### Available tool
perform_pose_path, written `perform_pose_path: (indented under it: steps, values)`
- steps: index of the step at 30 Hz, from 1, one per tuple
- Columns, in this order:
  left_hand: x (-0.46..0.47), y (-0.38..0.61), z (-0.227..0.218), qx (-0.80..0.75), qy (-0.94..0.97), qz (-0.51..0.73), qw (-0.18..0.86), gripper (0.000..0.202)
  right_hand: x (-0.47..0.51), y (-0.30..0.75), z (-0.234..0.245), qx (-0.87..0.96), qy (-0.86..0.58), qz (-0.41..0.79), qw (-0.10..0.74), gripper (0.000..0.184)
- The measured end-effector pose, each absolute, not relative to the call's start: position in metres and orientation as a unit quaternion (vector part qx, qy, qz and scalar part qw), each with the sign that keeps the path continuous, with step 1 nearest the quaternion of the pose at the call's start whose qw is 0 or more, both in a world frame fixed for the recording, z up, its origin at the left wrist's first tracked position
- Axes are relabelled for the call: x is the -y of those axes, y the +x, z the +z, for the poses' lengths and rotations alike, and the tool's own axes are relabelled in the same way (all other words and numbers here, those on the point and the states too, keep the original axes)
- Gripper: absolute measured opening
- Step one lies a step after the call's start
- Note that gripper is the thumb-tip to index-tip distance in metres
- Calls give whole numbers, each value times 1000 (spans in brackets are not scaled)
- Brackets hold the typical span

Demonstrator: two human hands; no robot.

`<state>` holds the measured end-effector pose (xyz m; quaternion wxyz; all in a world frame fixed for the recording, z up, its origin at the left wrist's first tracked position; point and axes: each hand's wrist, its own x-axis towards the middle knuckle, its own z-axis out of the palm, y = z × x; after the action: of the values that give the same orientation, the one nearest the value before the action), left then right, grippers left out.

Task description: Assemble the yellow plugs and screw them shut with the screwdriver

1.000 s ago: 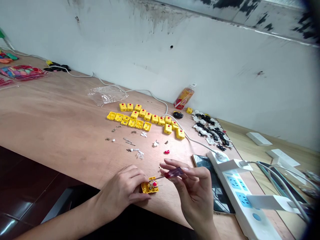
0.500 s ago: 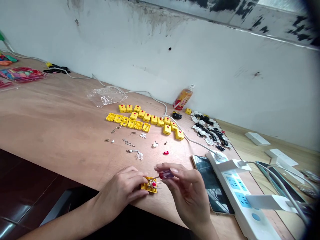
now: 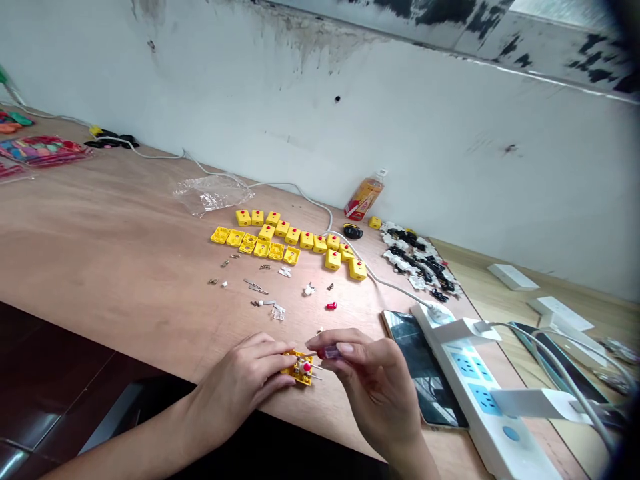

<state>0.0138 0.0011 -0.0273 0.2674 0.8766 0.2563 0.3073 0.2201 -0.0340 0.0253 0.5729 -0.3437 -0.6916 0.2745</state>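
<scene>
My left hand [image 3: 245,380] pinches a small open yellow housing [image 3: 299,367] with a red button inside, near the table's front edge. My right hand [image 3: 373,383] grips a small screwdriver with a clear purple handle [image 3: 331,352], its tip pointing left into the housing. Both hands are closed round what they hold. Loose screws, metal pins and clear bits [image 3: 265,297] lie just beyond the hands, with a small red piece [image 3: 331,306] among them.
Rows of yellow housings [image 3: 290,239] sit farther back. A pile of black and white parts [image 3: 417,260] lies to the right, with a bottle [image 3: 363,197] by the wall. A phone [image 3: 423,370] and white power strip [image 3: 480,387] lie at right. A clear bag [image 3: 213,192] sits at left.
My right hand has drawn closer to the housing, and the screwdriver handle has slid left and lower. The left hand has kept its hold, tilting the housing slightly.
</scene>
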Motion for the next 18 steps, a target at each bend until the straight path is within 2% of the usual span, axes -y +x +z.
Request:
perform_pose_path:
  steps: [2,6,10,14,18]
  values:
    - [-1,14,-27,-258,874,306,274,18,35,223,28,697,-340,312,549,25]
    - [-2,14,-28,-261,870,317,272,21,36,228,30,680,-355,356,534,23]
    - [1,14,-23,-268,881,298,251,22,30,225,24,668,-375,290,574,23]
    - [7,15,-14,-259,913,253,186,25,27,225,18,665,-395,183,606,36]
    - [15,20,-12,-256,938,209,103,41,32,226,18,701,-398,233,545,33]
